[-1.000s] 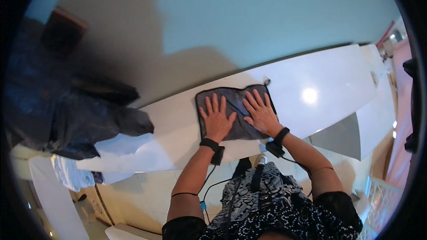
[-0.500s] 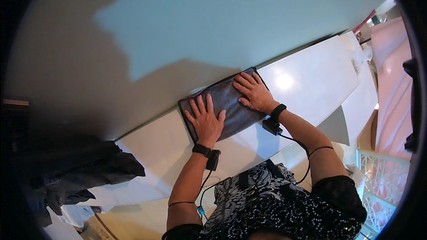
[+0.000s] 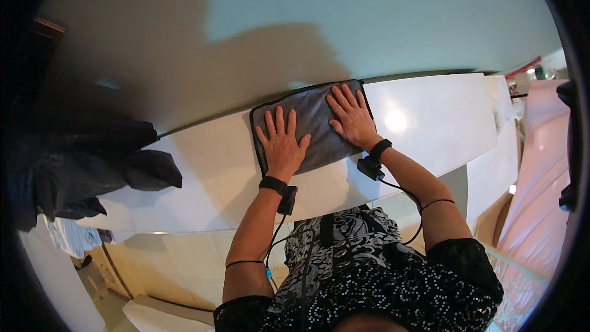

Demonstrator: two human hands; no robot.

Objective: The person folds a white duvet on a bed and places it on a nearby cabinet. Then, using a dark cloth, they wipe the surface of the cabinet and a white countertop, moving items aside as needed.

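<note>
A grey cloth with a dark edging [image 3: 316, 138] lies spread flat on a white table [image 3: 433, 110], its far edge close to the wall. My left hand [image 3: 283, 144] rests flat on the cloth's left part, fingers spread and pointing away from me. On the right part lies my right hand [image 3: 353, 117], palm down, fingers a little apart, near the far right corner. Neither hand grips anything. Each wrist wears a black band with a small black box, and a cable runs from each box along the arm.
A pale blue-grey wall [image 3: 381, 24] rises along the table's far edge. Crumpled black material [image 3: 135, 169] lies over the table's left end. Past the right end hangs a pink cloth [image 3: 538, 166], with clear plastic [image 3: 507, 110] near it.
The view has turned, so the table now runs more level across it. Both hands stay flat on the cloth; the fingers of the right hand look straighter.
</note>
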